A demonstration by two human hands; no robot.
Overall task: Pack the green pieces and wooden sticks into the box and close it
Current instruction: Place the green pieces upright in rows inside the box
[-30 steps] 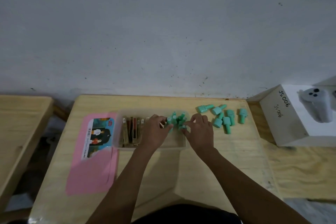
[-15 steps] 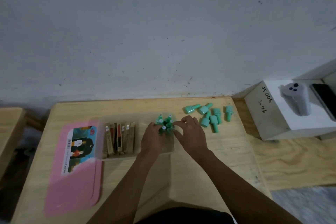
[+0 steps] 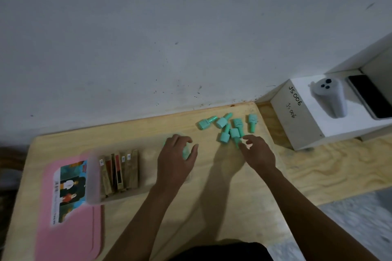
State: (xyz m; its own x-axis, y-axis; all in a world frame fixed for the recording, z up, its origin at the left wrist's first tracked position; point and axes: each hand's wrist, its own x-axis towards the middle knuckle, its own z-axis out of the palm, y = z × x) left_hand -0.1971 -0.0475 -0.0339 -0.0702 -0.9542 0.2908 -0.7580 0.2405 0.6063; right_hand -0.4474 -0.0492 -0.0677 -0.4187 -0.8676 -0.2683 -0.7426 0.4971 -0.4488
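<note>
Head view, steeply down over table

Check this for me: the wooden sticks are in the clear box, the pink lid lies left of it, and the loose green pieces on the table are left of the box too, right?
Not quite. The head view shows the loose green pieces on the table to the right of the clear box, near the right hand. The wooden sticks are in the box, and the pink lid lies left of it.

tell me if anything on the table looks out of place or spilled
Nothing looks spilled or damaged. Loose green pieces lie scattered on the table outside the clear box, and its pink lid sits partly under it.
</note>
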